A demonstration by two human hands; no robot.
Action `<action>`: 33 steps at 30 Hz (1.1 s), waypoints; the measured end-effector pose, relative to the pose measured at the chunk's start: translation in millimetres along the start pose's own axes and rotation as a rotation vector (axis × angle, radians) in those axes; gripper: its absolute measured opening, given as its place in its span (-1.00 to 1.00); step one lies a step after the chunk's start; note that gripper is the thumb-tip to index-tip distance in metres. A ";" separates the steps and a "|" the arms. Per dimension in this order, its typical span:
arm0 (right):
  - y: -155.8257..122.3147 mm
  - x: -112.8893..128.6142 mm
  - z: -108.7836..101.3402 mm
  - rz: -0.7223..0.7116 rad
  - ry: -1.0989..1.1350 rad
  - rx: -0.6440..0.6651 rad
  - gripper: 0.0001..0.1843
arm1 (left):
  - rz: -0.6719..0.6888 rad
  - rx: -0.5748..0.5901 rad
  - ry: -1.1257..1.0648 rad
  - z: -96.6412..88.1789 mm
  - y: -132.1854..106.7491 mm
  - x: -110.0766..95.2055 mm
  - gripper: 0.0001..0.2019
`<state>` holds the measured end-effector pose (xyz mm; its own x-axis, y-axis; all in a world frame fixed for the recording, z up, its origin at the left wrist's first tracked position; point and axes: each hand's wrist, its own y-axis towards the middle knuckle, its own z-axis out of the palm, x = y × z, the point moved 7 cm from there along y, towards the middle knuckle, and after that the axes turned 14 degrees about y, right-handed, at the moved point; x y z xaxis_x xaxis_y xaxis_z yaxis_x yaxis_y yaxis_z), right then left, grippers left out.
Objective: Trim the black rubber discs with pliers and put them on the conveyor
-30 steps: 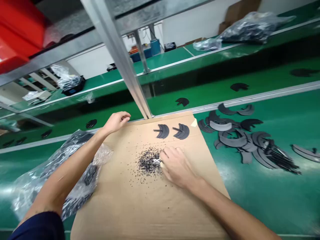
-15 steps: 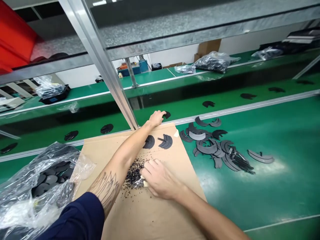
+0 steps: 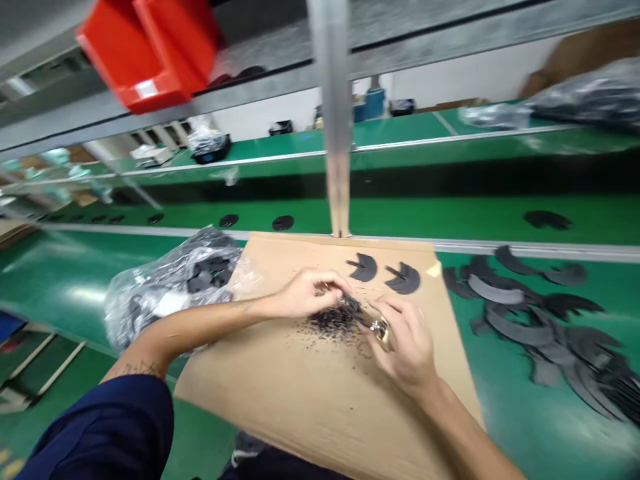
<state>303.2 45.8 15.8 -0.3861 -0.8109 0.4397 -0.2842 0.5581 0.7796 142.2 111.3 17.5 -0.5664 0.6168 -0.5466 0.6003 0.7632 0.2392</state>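
Note:
My left hand (image 3: 311, 293) and my right hand (image 3: 404, 345) meet over a sheet of brown cardboard (image 3: 280, 407). The left fingers pinch a thin black strip (image 3: 353, 305), whose far end reaches the shiny metal clippers (image 3: 381, 331) gripped in my right hand. The exact tool shape is partly hidden by my fingers. Just below the left hand lies a heap of small black bits (image 3: 330, 321), with loose bits scattered around it. Two black crescent-shaped stacks (image 3: 363, 267) (image 3: 404, 279) lie on the cardboard beyond my hands.
A plastic bag of black parts (image 3: 170, 293) lies left of the cardboard. Grey-black arc pieces (image 3: 530, 327) are piled on the green conveyor belt (image 3: 500, 433) to the right. An aluminium post (image 3: 333, 113) rises behind the cardboard, and red bins (image 3: 145, 53) sit on a shelf above.
My left hand has come back from the far edge of the cardboard to the heap and now pinches the strip near my right hand. The view has swung, shifting the scene to the right.

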 end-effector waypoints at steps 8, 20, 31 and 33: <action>7.3 -2.6 39.9 0.336 0.338 0.178 -0.85 | -0.321 0.151 0.463 -76.8 -108.6 78.2 -0.82; 18.1 -40.1 66.9 0.857 0.514 -0.006 -0.62 | -0.455 -0.066 0.830 -167.4 -148.4 120.7 -0.84; -19.6 -33.7 67.2 1.086 0.789 -0.096 -0.65 | 0.189 -0.578 0.124 -15.2 -98.0 -2.0 -0.68; -19.2 -31.4 68.8 1.081 0.804 -0.068 -0.69 | 0.208 -0.552 0.129 -3.4 -98.9 1.2 -0.69</action>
<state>260.4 72.7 -43.7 0.2366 0.1350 0.9622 -0.1142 0.9873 -0.1104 80.3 37.2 -4.0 -0.5535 0.7556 -0.3503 0.3432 0.5902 0.7307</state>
